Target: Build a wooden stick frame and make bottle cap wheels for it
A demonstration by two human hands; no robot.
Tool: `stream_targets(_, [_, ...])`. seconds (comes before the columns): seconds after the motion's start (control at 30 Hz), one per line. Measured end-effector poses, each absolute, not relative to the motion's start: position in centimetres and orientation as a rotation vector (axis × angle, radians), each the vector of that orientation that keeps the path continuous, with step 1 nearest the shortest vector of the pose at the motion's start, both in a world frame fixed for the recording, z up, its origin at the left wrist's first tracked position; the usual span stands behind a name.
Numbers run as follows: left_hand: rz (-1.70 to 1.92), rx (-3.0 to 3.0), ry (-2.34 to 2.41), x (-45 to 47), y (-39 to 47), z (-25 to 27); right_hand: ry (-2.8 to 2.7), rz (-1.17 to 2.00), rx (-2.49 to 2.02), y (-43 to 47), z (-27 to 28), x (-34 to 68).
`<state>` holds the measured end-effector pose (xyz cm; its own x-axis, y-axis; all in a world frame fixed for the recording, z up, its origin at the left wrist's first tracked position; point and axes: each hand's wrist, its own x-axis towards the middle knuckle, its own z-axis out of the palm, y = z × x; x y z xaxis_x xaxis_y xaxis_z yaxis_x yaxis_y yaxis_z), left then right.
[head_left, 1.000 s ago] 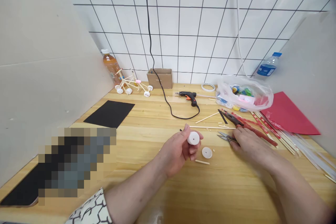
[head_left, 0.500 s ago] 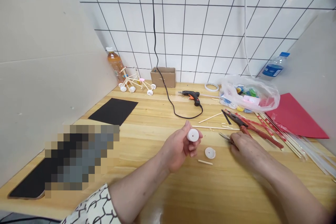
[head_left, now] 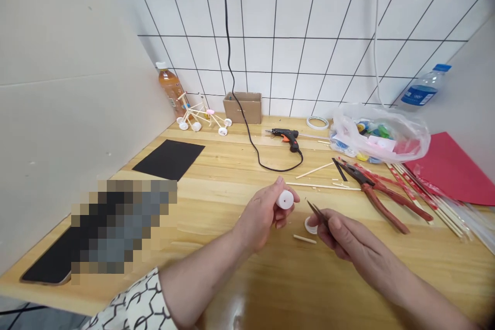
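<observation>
My left hand (head_left: 263, 214) is closed around a white bottle cap (head_left: 285, 199), which has a small hole in the middle of its flat top facing me. In my right hand (head_left: 344, 234) is a pair of small pointed scissors (head_left: 317, 211); their handles are hidden in the palm, and the slim dark tips point up and left towards the cap without touching it. A second white cap (head_left: 310, 225) lies on the table, partly covered by my right fingers. Just in front of it rests a short wooden stick (head_left: 304, 239).
Red-handled pliers (head_left: 381, 191) lie to the right by bundled sticks. Behind are a glue gun (head_left: 285, 136) with its black cord, a tape roll (head_left: 317, 123), a plastic bag (head_left: 381, 136) and a cardboard box (head_left: 243, 108). A stick model with cap wheels (head_left: 203, 116) stands back left.
My right hand has lifted the scissors from beside the pliers and brought them left towards the cap. My left hand still holds its cap. The view has shifted slightly.
</observation>
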<state>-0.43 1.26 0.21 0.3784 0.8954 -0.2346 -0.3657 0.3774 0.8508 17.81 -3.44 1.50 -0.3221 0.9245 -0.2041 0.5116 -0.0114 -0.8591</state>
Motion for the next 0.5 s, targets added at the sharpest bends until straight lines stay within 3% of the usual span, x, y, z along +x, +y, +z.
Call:
stream_targets(0.23, [0.899, 0.870, 0.892, 0.2, 0.7, 0.0, -1.470, 1.680, -1.422, -3.3, 0.6, 16.8])
stream_targets(0.5, [0.887, 0.882, 0.923, 0.4, 0.5, -0.1, -1.350, 1.695, -1.346, -3.7, 0.1, 16.0])
